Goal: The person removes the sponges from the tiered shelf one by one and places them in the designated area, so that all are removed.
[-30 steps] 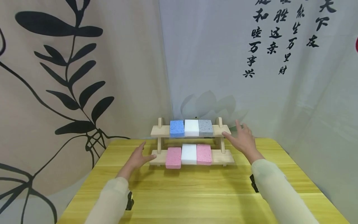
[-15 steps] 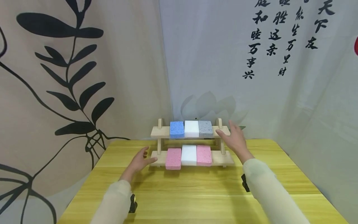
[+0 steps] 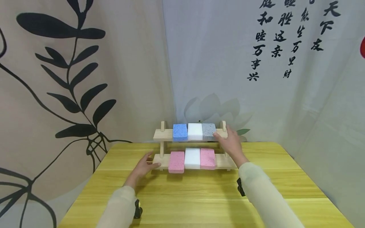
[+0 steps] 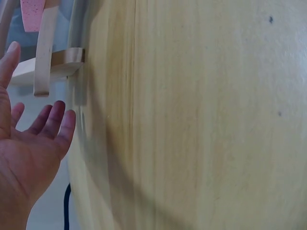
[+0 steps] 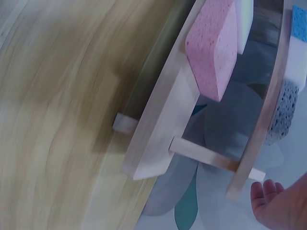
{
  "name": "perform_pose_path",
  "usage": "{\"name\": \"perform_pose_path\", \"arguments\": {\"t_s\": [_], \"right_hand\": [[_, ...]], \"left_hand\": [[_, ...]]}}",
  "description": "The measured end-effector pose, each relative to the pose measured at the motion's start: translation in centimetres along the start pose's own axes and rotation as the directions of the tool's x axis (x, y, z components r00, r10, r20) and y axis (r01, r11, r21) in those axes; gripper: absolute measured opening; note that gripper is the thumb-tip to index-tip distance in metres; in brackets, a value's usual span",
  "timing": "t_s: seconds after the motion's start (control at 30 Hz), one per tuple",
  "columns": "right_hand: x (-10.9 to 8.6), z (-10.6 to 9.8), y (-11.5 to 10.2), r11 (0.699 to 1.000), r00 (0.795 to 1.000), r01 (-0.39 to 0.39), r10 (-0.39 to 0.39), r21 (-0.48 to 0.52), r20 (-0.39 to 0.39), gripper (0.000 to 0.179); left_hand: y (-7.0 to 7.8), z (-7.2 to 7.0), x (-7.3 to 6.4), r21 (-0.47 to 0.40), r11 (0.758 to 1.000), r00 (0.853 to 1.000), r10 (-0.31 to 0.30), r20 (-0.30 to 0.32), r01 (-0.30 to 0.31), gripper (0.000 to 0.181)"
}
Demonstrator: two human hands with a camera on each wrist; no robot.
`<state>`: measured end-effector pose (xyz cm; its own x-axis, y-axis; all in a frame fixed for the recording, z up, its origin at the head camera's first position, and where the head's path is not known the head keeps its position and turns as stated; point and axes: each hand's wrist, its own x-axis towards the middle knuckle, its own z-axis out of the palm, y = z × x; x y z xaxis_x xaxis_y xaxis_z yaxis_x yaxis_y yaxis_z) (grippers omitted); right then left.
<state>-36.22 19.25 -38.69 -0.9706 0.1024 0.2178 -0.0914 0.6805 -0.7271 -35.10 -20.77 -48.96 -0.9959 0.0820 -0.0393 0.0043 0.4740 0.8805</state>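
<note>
A two-tier wooden rack (image 3: pixel 163 135) stands at the back of the table. On its upper shelf sit a blue sponge (image 3: pixel 180 131), a white sponge (image 3: pixel 195 131) and a grey sponge (image 3: pixel 209 130). Two pink sponges (image 3: pixel 176 162) flank another white sponge (image 3: pixel 192 158) on the lower shelf. My left hand (image 3: pixel 144 167) is beside that shelf's left end; its fingers look loosely spread and apart from the wood in the left wrist view. At the upper shelf's right end is my right hand (image 3: pixel 231 144), thumb close to the grey sponge; contact is unclear.
The yellow wood-grain table (image 3: pixel 188 196) extends in front of the rack. Behind it hangs a pale curtain (image 3: pixel 137 79) with printed leaves and black characters. A dark cord (image 4: pixel 67 206) shows beyond the table edge in the left wrist view.
My right hand has moved left, from beyond the rack's right end to near the grey sponge. My left hand has shifted slightly right and lower. The sponges stay in place.
</note>
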Motion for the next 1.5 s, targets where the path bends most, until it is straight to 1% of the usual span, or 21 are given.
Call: {"name": "perform_pose_path", "arguments": {"t_s": [0.13, 0.33, 0.47, 0.7, 0.83, 1.1, 1.23, 1.5], "right_hand": [[0.1, 0.7, -0.3, 1.000, 1.000, -0.014, 0.014, 0.011, 0.013, 0.098], [-0.1, 1.7, -0.6, 0.998, 0.999, -0.032, 0.032, 0.048, 0.007, 0.093], [-0.2, 2.2, -0.7, 0.998, 1.000, -0.030, 0.030, 0.046, 0.006, 0.092], [-0.3, 2.8, -0.9, 0.997, 0.999, -0.052, 0.053, 0.053, -0.009, 0.093], [-0.3, 3.1, -1.0, 0.997, 0.998, -0.054, 0.055, 0.060, -0.013, 0.091], [-0.1, 3.7, -1.0, 0.997, 0.999, -0.045, 0.047, 0.066, -0.028, 0.090], [0.1, 4.2, -0.9, 0.996, 0.998, -0.058, 0.061, 0.069, -0.035, 0.090], [0.3, 5.1, -0.8, 0.993, 0.995, -0.076, 0.081, 0.089, -0.055, 0.091]], "left_hand": [[-0.3, 0.1, 0.1, -0.010, 1.000, 1.000, 0.000, 0.009, 0.000, 0.084], [-0.8, 0.4, 0.4, -0.024, 1.000, 1.000, -0.002, 0.016, 0.003, 0.085], [-1.0, 0.6, 0.5, -0.034, 0.999, 1.000, -0.006, 0.021, 0.006, 0.087], [-1.2, 0.6, 0.4, -0.087, 0.996, 0.999, -0.002, 0.038, 0.006, 0.087], [-1.2, 0.7, 0.4, -0.101, 0.995, 0.999, 0.003, 0.033, 0.000, 0.086], [-1.2, 0.5, 0.4, -0.092, 0.996, 0.999, 0.012, 0.042, -0.008, 0.083], [-1.3, 0.4, 0.4, -0.084, 0.996, 0.999, 0.018, 0.048, -0.014, 0.081], [-1.4, 0.6, 0.7, -0.072, 0.997, 0.999, 0.026, 0.037, -0.023, 0.078]]}}
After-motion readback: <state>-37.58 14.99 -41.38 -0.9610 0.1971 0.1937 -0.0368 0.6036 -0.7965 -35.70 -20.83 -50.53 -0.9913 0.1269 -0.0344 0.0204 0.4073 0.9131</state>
